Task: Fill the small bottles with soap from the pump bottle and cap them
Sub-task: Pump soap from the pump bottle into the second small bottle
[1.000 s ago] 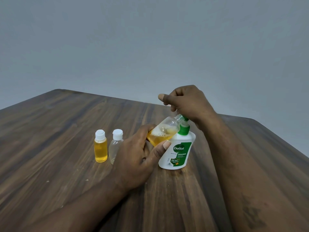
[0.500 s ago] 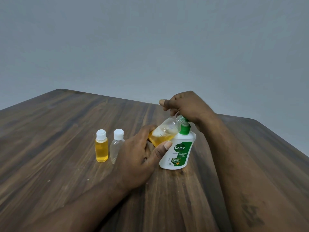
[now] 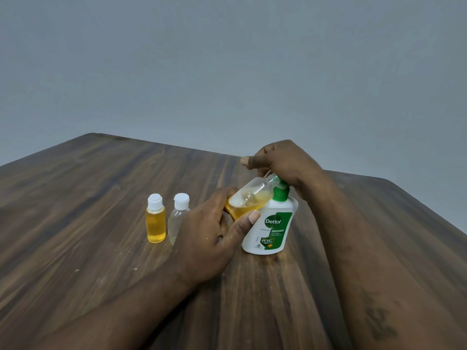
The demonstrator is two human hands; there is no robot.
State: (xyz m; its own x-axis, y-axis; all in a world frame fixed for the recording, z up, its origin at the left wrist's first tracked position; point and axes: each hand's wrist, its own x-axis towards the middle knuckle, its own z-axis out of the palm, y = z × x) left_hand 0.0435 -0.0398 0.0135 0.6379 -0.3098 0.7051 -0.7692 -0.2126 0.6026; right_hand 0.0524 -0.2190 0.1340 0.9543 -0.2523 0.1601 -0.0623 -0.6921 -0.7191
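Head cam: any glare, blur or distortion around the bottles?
Head view: dim, soft, even light, no hard shadows; no strong glare on the tilted small bottle in the left hand; pump bottle label legible; right hand slightly soft at the thumb tip; wide-angle stretches the forearms near the bottom edge.

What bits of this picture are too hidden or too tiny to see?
Head view: the top of the pump bottle is covered by the right hand.
Head view: the mouth of the tilted small bottle sits under that hand, so any soap flow is hidden.
Head view: the clear capped bottle is partly behind the left hand.
Head view: the label's small print is too tiny.
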